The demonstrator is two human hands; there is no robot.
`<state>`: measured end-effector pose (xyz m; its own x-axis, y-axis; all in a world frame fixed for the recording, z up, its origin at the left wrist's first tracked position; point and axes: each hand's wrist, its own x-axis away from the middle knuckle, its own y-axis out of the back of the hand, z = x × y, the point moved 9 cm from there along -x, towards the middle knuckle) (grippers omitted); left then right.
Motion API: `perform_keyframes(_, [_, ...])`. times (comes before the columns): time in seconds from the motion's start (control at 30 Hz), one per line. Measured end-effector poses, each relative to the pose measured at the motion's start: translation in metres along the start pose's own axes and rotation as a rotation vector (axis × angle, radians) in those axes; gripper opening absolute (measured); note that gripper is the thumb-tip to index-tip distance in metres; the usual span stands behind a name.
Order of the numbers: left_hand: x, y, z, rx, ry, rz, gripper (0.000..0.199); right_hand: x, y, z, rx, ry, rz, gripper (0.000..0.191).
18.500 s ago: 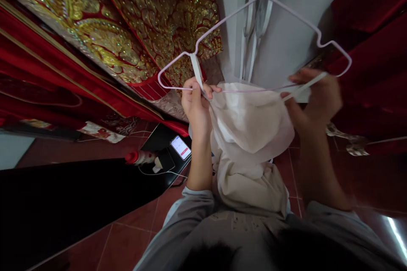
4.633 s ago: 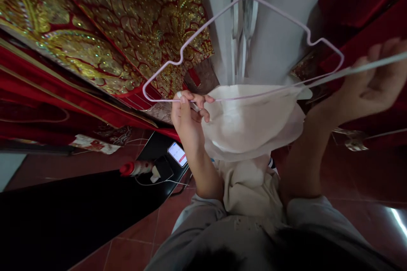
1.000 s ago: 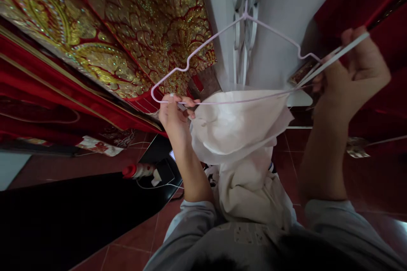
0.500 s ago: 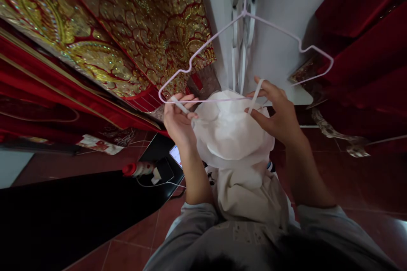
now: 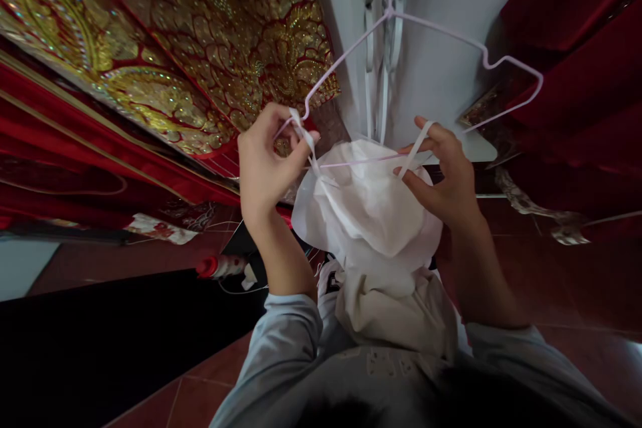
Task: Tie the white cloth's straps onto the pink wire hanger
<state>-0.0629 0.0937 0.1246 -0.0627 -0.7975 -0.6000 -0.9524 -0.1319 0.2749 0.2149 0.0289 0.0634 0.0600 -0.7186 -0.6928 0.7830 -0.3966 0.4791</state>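
Note:
A pale pink wire hanger (image 5: 351, 60) hangs in front of me, its hook up among white metal bars. My left hand (image 5: 265, 164) is closed around the hanger's left end and pinches a white strap (image 5: 304, 134) close to the notch there. A second white strap (image 5: 415, 149) is stretched between the index finger and thumb of my right hand (image 5: 444, 170), beside the hanger's bottom bar. Below both hands hangs a white cloth garment (image 5: 371, 207), bunched and partly over my lap. The hanger's left tip is hidden by my left hand.
Gold sequined red garments (image 5: 261, 33) hang at the left, dark red cloth (image 5: 576, 80) at the right. A white panel (image 5: 451, 0) stands behind the hanger. On a black surface (image 5: 125, 321) at lower left is a red-capped bottle (image 5: 215, 266) near a white cable.
My left hand has risen and closed, bringing its strap to the hanger's left notch. The hanger has tilted, its right end higher. My right hand has shifted slightly right with its strap.

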Motion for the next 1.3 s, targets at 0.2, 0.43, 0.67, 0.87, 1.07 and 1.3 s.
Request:
perform_keyframes(0.2, [0.015,0.004,0.027,0.333,0.072,-0.402,0.009,0.002,0.004,0.006,0.02,0.028,-0.021,0.07])
perform_keyframes(0.43, [0.066,-0.046,0.051,0.699,0.267,-0.52,0.033,-0.001,0.009,0.003,-0.016,0.058,-0.238,0.058])
perform_keyframes(0.67, [0.052,-0.029,0.054,0.631,0.254,-0.496,0.029,0.009,0.106,-0.08,-0.08,-0.01,-0.682,0.033])
perform_keyframes(0.87, [0.057,-0.031,0.055,0.656,0.228,-0.488,0.03,-0.055,0.091,-0.041,0.073,-0.055,-0.191,0.042])
perform_keyframes(1.07, [0.058,-0.036,0.055,0.605,0.267,-0.463,0.029,-0.037,0.076,0.021,0.087,0.354,-0.425,0.027])
perform_keyframes(1.3, [0.083,-0.043,0.034,0.444,0.226,-0.366,0.034,0.0,-0.023,0.016,0.217,0.11,0.08,0.028])
